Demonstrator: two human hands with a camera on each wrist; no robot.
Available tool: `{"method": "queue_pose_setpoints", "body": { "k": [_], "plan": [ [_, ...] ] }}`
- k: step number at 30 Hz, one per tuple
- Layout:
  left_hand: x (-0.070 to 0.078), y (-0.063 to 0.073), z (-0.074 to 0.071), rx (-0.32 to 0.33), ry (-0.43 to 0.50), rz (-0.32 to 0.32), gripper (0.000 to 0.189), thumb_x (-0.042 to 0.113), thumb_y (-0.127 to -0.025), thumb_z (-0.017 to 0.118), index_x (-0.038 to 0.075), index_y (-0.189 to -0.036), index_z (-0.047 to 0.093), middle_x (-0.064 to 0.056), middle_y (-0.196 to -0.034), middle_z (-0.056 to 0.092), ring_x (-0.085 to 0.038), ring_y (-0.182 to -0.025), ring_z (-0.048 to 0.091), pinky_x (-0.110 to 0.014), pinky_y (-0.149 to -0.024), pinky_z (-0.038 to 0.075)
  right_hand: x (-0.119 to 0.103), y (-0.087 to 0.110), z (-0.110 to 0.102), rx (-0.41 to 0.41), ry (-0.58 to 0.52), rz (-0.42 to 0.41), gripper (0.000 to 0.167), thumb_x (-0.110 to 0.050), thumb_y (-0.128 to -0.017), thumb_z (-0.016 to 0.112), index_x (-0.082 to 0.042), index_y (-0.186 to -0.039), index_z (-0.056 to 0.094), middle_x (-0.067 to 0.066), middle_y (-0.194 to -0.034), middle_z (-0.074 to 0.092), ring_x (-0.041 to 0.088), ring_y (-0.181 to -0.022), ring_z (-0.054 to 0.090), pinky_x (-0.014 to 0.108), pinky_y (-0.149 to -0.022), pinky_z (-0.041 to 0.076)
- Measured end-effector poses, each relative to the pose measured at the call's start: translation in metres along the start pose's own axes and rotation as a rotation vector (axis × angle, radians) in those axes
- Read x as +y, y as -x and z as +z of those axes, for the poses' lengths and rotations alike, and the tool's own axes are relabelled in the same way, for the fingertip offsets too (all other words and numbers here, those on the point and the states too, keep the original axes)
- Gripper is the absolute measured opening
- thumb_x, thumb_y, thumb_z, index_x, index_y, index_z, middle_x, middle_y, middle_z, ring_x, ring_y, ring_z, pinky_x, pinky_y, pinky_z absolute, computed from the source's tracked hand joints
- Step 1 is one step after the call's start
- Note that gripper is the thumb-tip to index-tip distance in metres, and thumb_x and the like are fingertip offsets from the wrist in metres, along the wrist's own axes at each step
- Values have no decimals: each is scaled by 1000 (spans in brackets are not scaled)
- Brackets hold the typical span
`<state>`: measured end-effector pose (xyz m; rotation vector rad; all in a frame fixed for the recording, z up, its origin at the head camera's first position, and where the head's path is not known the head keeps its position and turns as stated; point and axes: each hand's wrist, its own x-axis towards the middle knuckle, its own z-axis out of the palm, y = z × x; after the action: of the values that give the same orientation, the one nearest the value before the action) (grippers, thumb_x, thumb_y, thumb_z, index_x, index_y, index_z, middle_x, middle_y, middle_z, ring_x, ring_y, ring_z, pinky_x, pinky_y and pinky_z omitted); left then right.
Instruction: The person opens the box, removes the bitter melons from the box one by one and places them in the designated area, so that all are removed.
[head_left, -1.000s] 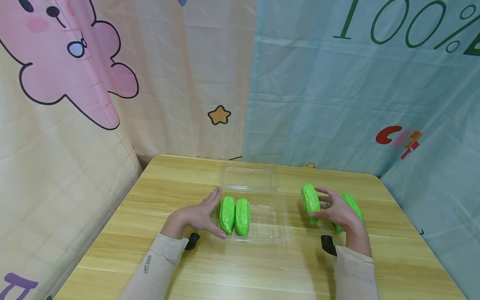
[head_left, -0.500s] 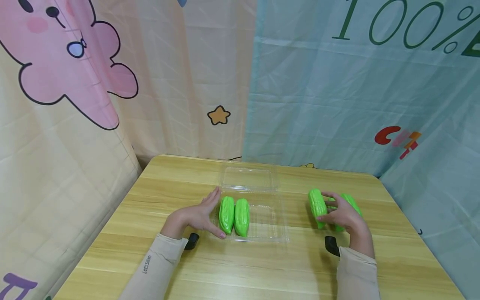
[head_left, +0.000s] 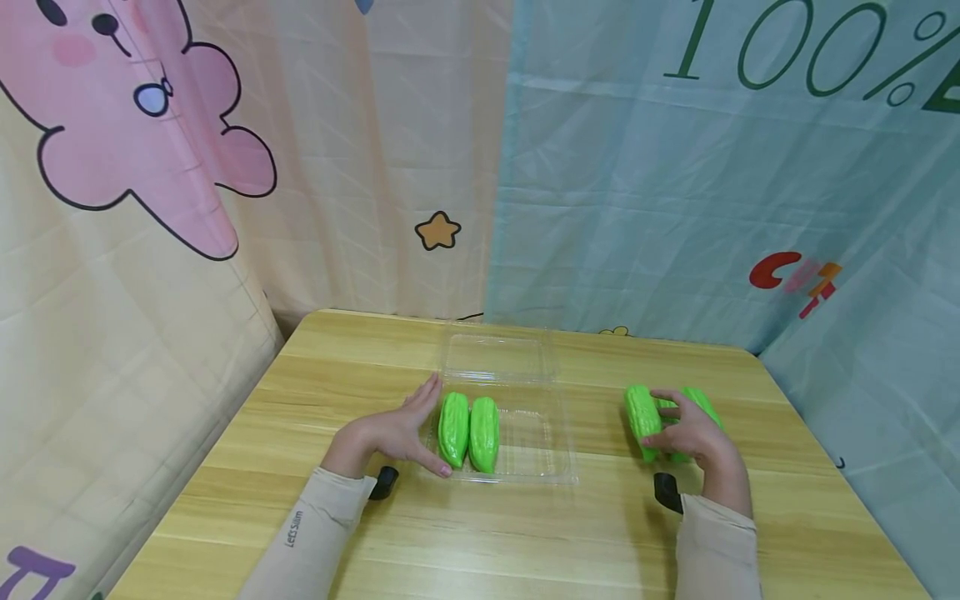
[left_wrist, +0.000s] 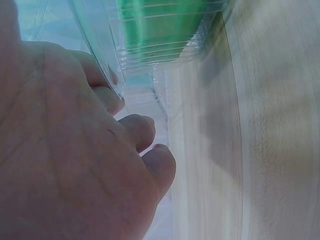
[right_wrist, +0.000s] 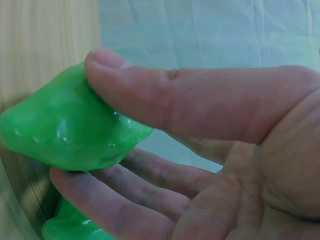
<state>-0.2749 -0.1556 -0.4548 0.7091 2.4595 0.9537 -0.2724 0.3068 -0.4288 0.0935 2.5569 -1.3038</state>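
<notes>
My right hand (head_left: 693, 429) pinches a bright green, bumpy bitter melon (head_left: 642, 417) between thumb and fingertips, low over the right of the table. The right wrist view shows the thumb on the top of this bitter melon (right_wrist: 70, 125) and fingers under it. Behind the hand lies more green bitter melon (head_left: 703, 406), partly hidden; one end of a bitter melon (right_wrist: 72, 225) shows below the fingers. My left hand (head_left: 393, 429) spans the left side of a clear plastic clamshell box (head_left: 536, 442), its fingertips at the rim. Two bitter melons (head_left: 453, 429) lie side by side in its left half.
The box's raised clear lid (head_left: 497, 354) stands toward the back of the wooden table (head_left: 525, 542). Printed curtains (head_left: 630, 183) hang close behind the table and along both sides. A black wrist mount (head_left: 666, 492) juts from the right sleeve.
My right hand has moved a little to the right and toward me with the bitter melon, closer to the green ones there. The left hand and the box have stayed in place.
</notes>
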Motion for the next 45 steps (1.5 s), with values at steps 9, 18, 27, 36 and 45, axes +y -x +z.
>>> {"method": "queue_pose_setpoints", "body": {
  "k": [9,18,27,36,45],
  "plan": [
    [0,0,0,0,-4,-2,143,44,-70,92,10,-159,-14,-11,-164,-24,-36,-149,-16,-60,-118,7,3,-1,-1,20,-9,11,97,4,-80,81,3,-155,21,43,-147,28,54,-122,45,48,-80,56],
    [0,0,0,1,-4,-3,144,45,-70,92,10,-159,-14,-11,-165,-24,-34,-149,-16,-59,-118,7,-1,-1,0,57,78,30,96,1,-79,83,7,-153,23,42,-145,32,54,-121,46,49,-84,54],
    [1,1,0,-1,-3,-4,144,46,-69,92,7,-159,-13,-11,-164,-24,-35,-149,-15,-59,-118,7,-12,-4,9,75,315,16,90,-5,-78,83,11,-149,29,44,-142,35,59,-124,40,64,-97,43],
    [1,1,0,2,2,-4,144,47,-69,92,7,-160,-12,-11,-164,-24,-37,-149,-15,-60,-118,7,-15,-10,20,119,393,14,83,4,-74,81,14,-143,36,41,-137,43,55,-120,46,61,-94,46],
    [0,0,0,0,4,7,145,48,-68,92,6,-159,-12,-11,-164,-24,-35,-149,-16,-59,-118,7,-18,-10,25,186,433,70,79,6,-72,78,12,-142,40,40,-135,46,55,-114,49,59,-86,49]
  ]
}}
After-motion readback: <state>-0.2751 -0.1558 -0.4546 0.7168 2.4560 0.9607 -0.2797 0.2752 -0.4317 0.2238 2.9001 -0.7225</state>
